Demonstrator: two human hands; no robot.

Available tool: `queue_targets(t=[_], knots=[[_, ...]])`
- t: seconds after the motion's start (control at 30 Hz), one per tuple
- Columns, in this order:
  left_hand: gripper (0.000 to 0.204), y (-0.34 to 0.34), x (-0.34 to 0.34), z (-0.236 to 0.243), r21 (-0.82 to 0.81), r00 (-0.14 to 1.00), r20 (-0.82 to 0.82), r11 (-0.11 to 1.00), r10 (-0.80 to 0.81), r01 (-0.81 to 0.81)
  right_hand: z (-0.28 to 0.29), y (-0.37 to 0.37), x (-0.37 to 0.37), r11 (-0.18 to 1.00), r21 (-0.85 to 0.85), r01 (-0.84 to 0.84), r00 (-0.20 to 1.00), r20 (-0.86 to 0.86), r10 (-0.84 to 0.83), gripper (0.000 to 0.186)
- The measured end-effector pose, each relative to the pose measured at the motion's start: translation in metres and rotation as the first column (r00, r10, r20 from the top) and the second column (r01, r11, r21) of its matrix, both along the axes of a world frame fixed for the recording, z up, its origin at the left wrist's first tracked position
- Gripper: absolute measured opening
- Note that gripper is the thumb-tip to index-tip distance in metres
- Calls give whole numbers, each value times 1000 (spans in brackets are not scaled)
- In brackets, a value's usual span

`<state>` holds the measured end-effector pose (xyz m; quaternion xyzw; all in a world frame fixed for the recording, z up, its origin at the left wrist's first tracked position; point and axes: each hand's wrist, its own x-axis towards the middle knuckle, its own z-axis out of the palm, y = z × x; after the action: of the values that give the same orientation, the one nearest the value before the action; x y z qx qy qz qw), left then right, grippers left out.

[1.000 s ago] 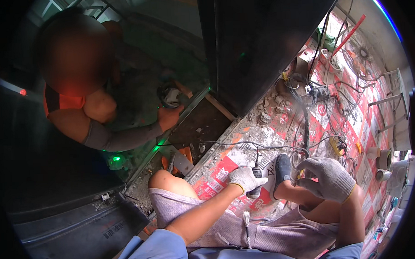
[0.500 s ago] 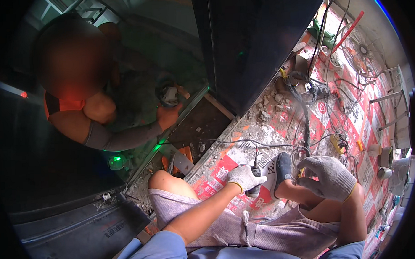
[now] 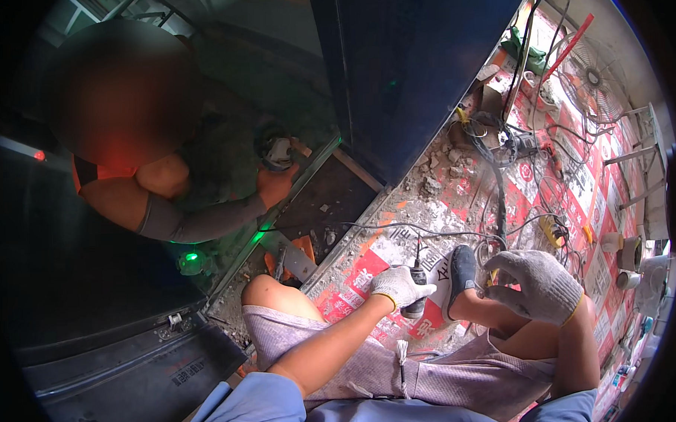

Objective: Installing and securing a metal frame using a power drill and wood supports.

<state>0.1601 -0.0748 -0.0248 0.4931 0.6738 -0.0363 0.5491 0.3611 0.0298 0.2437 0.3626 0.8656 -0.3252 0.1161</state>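
My left hand [image 3: 394,286], in a pale knitted glove, is closed round a black drill-like tool [image 3: 414,306] with a thin bit pointing away from me. Its grip is mostly hidden under the glove. My right hand [image 3: 538,287], gloved too, hovers over my bent leg with curved fingers and a gap to the thumb. Nothing shows between them. A dark shoe [image 3: 463,270] rests between the hands. Across the threshold a co-worker's hand [image 3: 276,185] is at a round, dark-rimmed tool [image 3: 278,152], its kind unclear in the gloom.
A dark door panel [image 3: 404,82] stands ahead. A green-lit laser level [image 3: 191,261] sits left, by the metal threshold [image 3: 307,186]. Rubble [image 3: 431,184], a black cable [image 3: 435,230] and a corded power tool [image 3: 528,142] lie on the red-and-white floor covering. A fan [image 3: 591,76] stands far right.
My hands and the drill-like tool stay almost where they were. The co-worker's head has shifted slightly, and their hand has moved a little toward the right.
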Motion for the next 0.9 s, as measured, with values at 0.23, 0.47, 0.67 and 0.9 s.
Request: queue_targets(t=[0.23,0.47,0.67,0.9], knots=[[82,-2,1,-7,31,1000,-3,999,15,-15,0,0,0,1000,-11,4,1000,0,-4,37],[80,1,0,-1,16,1000,12,1000,-5,5,0,0,2,1000,-6,14,1000,5,-14,38],[80,0,0,-1,21,1000,4,1000,3,-4,-1,0,3,1000,-10,10,1000,14,-10,38],[81,-1,0,-5,34,1000,12,999,7,-7,-1,-1,2,1000,5,4,1000,-5,-4,39]])
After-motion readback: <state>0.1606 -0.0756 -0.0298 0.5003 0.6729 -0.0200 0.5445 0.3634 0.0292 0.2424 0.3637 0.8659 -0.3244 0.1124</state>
